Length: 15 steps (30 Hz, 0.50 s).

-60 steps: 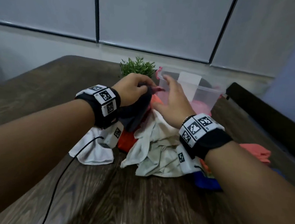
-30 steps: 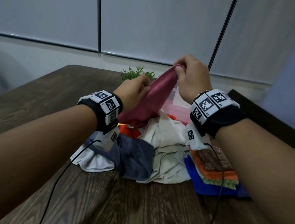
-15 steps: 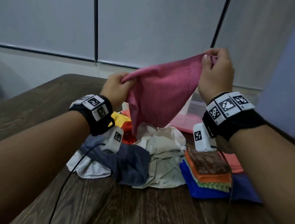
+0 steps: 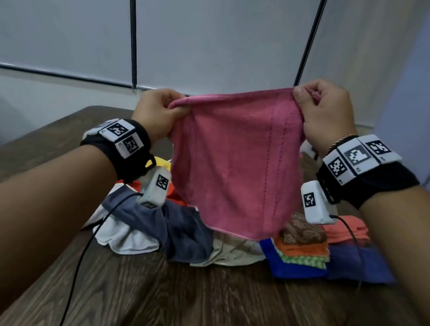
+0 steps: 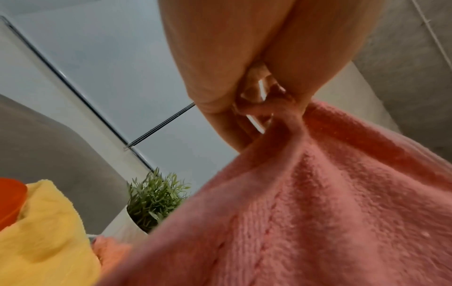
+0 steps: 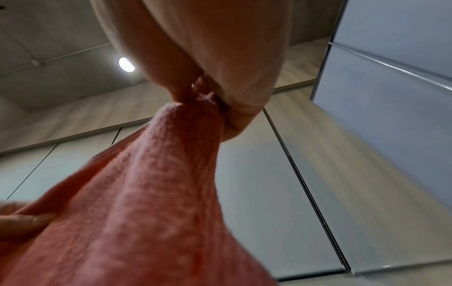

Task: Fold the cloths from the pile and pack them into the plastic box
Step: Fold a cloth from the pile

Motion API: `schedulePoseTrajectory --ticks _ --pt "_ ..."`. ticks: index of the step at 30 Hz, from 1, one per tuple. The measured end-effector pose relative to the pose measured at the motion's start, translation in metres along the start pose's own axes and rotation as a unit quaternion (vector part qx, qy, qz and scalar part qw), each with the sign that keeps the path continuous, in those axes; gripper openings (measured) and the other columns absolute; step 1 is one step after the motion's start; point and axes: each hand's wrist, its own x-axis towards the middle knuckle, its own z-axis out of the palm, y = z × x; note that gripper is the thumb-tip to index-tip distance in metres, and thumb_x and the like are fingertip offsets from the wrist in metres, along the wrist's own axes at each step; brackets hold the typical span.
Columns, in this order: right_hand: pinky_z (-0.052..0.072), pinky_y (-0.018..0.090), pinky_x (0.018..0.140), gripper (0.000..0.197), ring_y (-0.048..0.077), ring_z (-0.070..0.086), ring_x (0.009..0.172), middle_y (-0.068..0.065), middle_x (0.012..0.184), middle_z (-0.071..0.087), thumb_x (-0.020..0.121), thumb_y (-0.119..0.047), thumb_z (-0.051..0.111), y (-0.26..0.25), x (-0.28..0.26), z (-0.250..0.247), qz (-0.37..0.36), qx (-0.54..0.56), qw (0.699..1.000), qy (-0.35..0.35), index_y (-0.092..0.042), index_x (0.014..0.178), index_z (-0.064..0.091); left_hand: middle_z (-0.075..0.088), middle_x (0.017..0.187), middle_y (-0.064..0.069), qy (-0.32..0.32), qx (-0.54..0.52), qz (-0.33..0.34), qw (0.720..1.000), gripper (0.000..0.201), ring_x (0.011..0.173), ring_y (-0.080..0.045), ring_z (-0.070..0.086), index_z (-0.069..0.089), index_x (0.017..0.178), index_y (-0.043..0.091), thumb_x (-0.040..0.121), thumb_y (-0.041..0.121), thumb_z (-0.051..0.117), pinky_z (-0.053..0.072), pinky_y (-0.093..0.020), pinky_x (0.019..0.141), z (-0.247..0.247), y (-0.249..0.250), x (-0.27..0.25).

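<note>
A pink cloth (image 4: 234,169) hangs spread out in the air above the table, held by its two top corners. My left hand (image 4: 158,111) pinches the left corner; in the left wrist view the pink cloth (image 5: 305,203) bunches between its fingers (image 5: 254,108). My right hand (image 4: 317,106) pinches the right corner, and the pink cloth (image 6: 159,193) shows gathered there in the right wrist view. Under it lies the pile of loose cloths (image 4: 181,232): white, dark blue, beige, yellow and orange. The plastic box is hidden behind the pink cloth.
A stack of folded cloths (image 4: 299,253) sits on the dark wooden table (image 4: 196,304) at the right, with blue and orange cloths beside it. A small potted plant (image 5: 151,199) stands behind the pile. Black cables run from both wrists.
Both hands drew a pink cloth up out of the pile and pulled apart, so it went from a bunched strip to a flat sheet hanging between them.
</note>
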Motion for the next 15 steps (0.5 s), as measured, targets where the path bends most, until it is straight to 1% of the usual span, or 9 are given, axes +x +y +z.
schedulePoseTrajectory --ticks 2,4,5,6,8,10,12,13,15 --pt "0.051 0.034 0.089 0.020 0.014 0.063 0.095 0.001 0.096 0.068 0.097 -0.028 0.059 0.001 -0.003 0.001 0.005 -0.002 1.000 -0.023 -0.010 0.101 0.069 0.067 0.076 -0.003 -0.011 -0.033 -0.019 0.999 0.017 0.056 -0.009 0.058 0.062 0.078 0.022 0.084 0.010 0.073 0.047 -0.021 0.049 0.000 0.000 -0.003" --pt "0.049 0.027 0.084 0.021 0.011 0.061 0.092 0.002 0.095 0.067 0.098 -0.026 0.059 0.001 -0.007 0.001 0.011 0.024 0.998 -0.055 -0.008 0.102 0.069 0.069 0.078 -0.006 -0.053 -0.108 -0.037 0.992 0.014 0.064 -0.014 0.062 0.063 0.081 0.017 0.084 0.011 0.075 0.052 -0.024 0.059 0.000 0.002 -0.007" --pt "0.049 0.027 0.083 0.020 0.010 0.061 0.088 0.002 0.093 0.067 0.098 -0.027 0.059 -0.001 -0.010 0.000 0.016 0.052 0.996 -0.071 -0.009 0.100 0.069 0.069 0.078 -0.006 -0.078 -0.148 -0.040 0.985 0.012 0.066 -0.014 0.063 0.062 0.083 0.014 0.085 0.010 0.073 0.054 -0.025 0.063 0.000 0.005 -0.009" --pt "0.050 0.030 0.083 0.018 0.010 0.061 0.083 0.001 0.089 0.067 0.097 -0.027 0.060 -0.003 -0.012 0.000 0.019 0.082 0.993 -0.077 -0.012 0.096 0.069 0.068 0.077 -0.005 -0.099 -0.182 -0.039 0.978 0.011 0.066 -0.012 0.064 0.060 0.084 0.013 0.087 0.009 0.070 0.055 -0.023 0.064 0.000 0.009 -0.010" --pt "0.052 0.034 0.082 0.014 0.009 0.061 0.076 -0.002 0.082 0.068 0.093 -0.031 0.062 -0.006 -0.014 -0.001 0.022 0.130 0.989 -0.065 -0.020 0.085 0.067 0.068 0.076 -0.003 -0.127 -0.229 -0.026 0.965 0.010 0.066 -0.010 0.065 0.057 0.088 0.012 0.089 0.008 0.066 0.055 -0.022 0.064 -0.001 0.019 -0.010" --pt "0.053 0.038 0.081 0.015 0.011 0.062 0.075 -0.002 0.079 0.068 0.087 -0.036 0.064 -0.008 -0.012 -0.001 0.031 0.163 0.984 -0.058 -0.023 0.078 0.067 0.069 0.075 -0.002 -0.139 -0.244 -0.016 0.960 0.010 0.065 -0.010 0.066 0.055 0.091 0.011 0.091 0.006 0.063 0.055 -0.022 0.063 0.001 0.026 -0.009" --pt "0.054 0.040 0.085 0.017 0.013 0.064 0.080 -0.001 0.082 0.070 0.085 -0.038 0.066 -0.008 -0.009 -0.001 0.031 0.156 0.985 -0.061 -0.024 0.078 0.069 0.067 0.073 -0.004 -0.134 -0.225 -0.012 0.965 0.013 0.062 -0.011 0.064 0.054 0.086 0.013 0.091 0.006 0.064 0.054 -0.022 0.059 0.004 0.026 -0.008" --pt "0.054 0.039 0.087 0.015 0.012 0.063 0.083 -0.002 0.084 0.070 0.088 -0.036 0.066 -0.006 -0.009 0.000 0.028 0.134 0.988 -0.071 -0.022 0.082 0.070 0.066 0.073 -0.004 -0.124 -0.189 -0.005 0.974 0.015 0.061 -0.010 0.061 0.055 0.083 0.015 0.091 0.008 0.066 0.052 -0.021 0.056 0.005 0.023 -0.007" --pt "0.050 0.029 0.087 0.013 0.011 0.061 0.087 0.000 0.088 0.068 0.095 -0.026 0.063 0.000 -0.009 0.004 0.017 0.071 0.993 -0.088 -0.016 0.093 0.071 0.063 0.072 -0.003 -0.096 -0.057 0.017 0.994 0.015 0.057 -0.008 0.056 0.060 0.080 0.020 0.091 0.013 0.068 0.045 -0.021 0.050 0.006 0.013 -0.005"
